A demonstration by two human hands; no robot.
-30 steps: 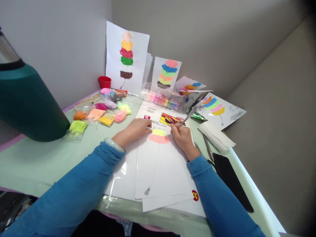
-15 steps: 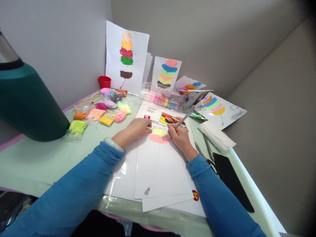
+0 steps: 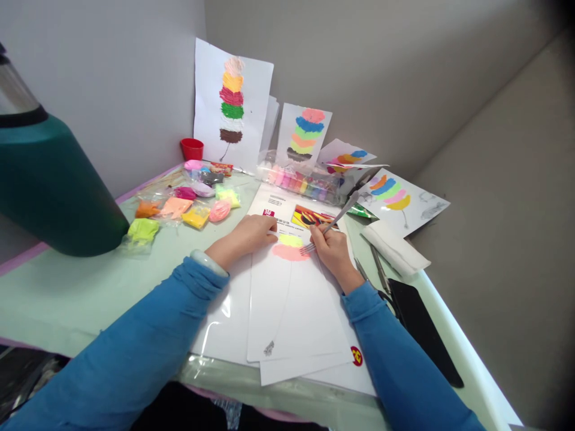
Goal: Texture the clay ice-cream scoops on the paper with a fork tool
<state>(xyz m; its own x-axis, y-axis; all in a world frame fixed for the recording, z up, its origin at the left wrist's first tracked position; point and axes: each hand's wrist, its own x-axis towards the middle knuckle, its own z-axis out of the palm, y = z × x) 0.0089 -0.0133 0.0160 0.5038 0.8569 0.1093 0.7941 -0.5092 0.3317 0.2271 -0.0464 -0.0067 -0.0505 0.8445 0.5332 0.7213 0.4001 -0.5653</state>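
My right hand (image 3: pixel 333 246) is closed around a metal fork (image 3: pixel 339 214), its handle slanting up to the right. The fork's tines rest at the right end of a pink clay patch (image 3: pixel 287 252) on a white sheet of paper (image 3: pixel 291 311). A yellow clay patch (image 3: pixel 291 240) lies just above the pink one. From the pink patch a thin pencil line runs down to a small dark scribble (image 3: pixel 268 348). My left hand (image 3: pixel 249 236) lies on the sheet's upper left part, thumb and fingers apart, close to the yellow patch.
Bagged clay pieces (image 3: pixel 176 208), a red cup (image 3: pixel 192 149) and a teal bottle (image 3: pixel 58 185) are on the left. Drawings (image 3: pixel 258 90) lean at the back by a clear clay box (image 3: pixel 299 179). A tissue (image 3: pixel 396 246), scissors (image 3: pixel 387 299) and black phone-like slab (image 3: pixel 424 332) lie right.
The fork's tines have shifted slightly to the right along the pink clay, together with my right hand. My left hand stays in place on the paper.
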